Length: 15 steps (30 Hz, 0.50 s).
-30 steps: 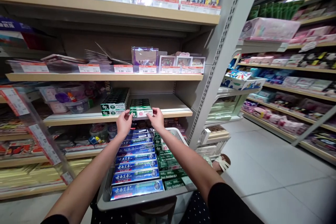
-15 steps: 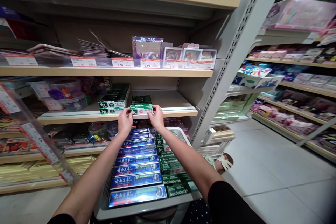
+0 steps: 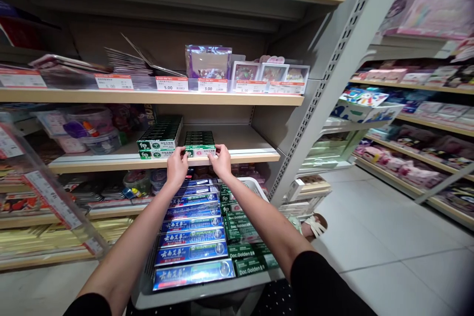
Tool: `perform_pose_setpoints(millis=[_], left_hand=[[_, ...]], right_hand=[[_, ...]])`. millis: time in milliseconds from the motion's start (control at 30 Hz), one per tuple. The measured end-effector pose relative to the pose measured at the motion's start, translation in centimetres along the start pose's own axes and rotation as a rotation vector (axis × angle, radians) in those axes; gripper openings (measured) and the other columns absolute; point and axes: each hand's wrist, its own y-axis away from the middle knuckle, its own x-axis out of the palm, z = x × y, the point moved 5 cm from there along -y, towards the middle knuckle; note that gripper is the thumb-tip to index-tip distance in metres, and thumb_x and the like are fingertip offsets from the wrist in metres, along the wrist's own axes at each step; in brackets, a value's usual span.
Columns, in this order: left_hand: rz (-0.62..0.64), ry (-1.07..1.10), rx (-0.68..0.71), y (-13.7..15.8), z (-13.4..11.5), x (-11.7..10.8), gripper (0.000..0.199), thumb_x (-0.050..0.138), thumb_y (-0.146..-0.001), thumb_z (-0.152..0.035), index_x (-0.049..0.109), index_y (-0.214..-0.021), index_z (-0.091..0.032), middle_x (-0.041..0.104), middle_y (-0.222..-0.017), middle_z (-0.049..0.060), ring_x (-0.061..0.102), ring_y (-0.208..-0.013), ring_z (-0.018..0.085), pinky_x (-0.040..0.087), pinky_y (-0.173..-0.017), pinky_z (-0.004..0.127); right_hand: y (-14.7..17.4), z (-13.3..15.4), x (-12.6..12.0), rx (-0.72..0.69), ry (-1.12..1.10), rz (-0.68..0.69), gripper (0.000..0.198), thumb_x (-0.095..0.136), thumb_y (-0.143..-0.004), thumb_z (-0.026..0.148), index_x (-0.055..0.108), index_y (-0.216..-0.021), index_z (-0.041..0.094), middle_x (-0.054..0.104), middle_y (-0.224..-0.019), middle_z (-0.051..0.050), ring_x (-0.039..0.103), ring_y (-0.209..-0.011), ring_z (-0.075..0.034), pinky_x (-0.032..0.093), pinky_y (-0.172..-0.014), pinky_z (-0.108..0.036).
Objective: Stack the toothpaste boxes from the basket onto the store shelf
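1. Head view: a short row of green boxes (image 3: 199,137) stands at the front edge of the shelf (image 3: 252,144), just right of a longer row (image 3: 161,131) and short of the shelf's right end.
2. Compared with a second ago, the short row's front box (image 3: 203,153) seems to have slipped slightly back from the front edge. The camera has moved too, so this is a judgement; it would leave that face nearer level with the longer row's.
3. The front box's long axis runs left to right along the front edge, its printed white side facing the person; the row itself extends toward the shelf's back.
4. The left hand (image 3: 177,165) pinches the front box's left end with thumb and fingers.
5. The right hand (image 3: 221,162) pinches its right end likewise; how firmly, I cannot tell.
6. Below the shelf's front edge, a grey tray (image 3: 174,298) carries blue boxes (image 3: 193,275) along its left side and more green boxes (image 3: 250,265) along its right.
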Motion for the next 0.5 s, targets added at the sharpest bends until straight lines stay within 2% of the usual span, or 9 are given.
perform_pose_setpoints(millis=[233,367,500], left_hand=[[0.078,-0.062,0.034,0.3,-1.6,-0.9,0.039,0.043,-0.089,-0.018,0.051,-0.127,-0.016,0.065,-0.116,0.015,0.063,-0.106,0.028,0.047,-0.097,0.045],[0.119,-0.057,0.066,1.8,-2.9,-2.8,0.039,0.042,-0.091,-0.020,0.053,-0.128,-0.017,0.064,-0.118,0.014,0.061,-0.109,0.029,0.046,-0.098,0.045],[0.121,-0.009,0.102,5.1,-4.5,-5.0,0.037,0.038,-0.093,-0.021,0.056,-0.126,-0.020,0.064,-0.121,0.009,0.059,-0.115,0.026,0.044,-0.102,0.040]], right_hand=[[0.5,0.3,-0.8,0.021,-0.125,0.060,0.051,0.069,-0.073,0.023,0.047,-0.119,0.018,0.059,-0.118,-0.010,0.061,-0.107,-0.020,0.052,-0.097,-0.037],[2.5,1.3,-3.2,-0.064,-0.111,0.091,0.045,0.066,-0.076,0.025,0.050,-0.118,0.019,0.060,-0.118,-0.009,0.059,-0.113,-0.020,0.051,-0.099,-0.037],[5.9,2.7,-6.9,-0.125,-0.054,0.181,0.037,0.064,-0.081,0.026,0.054,-0.116,0.021,0.062,-0.118,-0.008,0.061,-0.110,-0.020,0.050,-0.099,-0.038]])
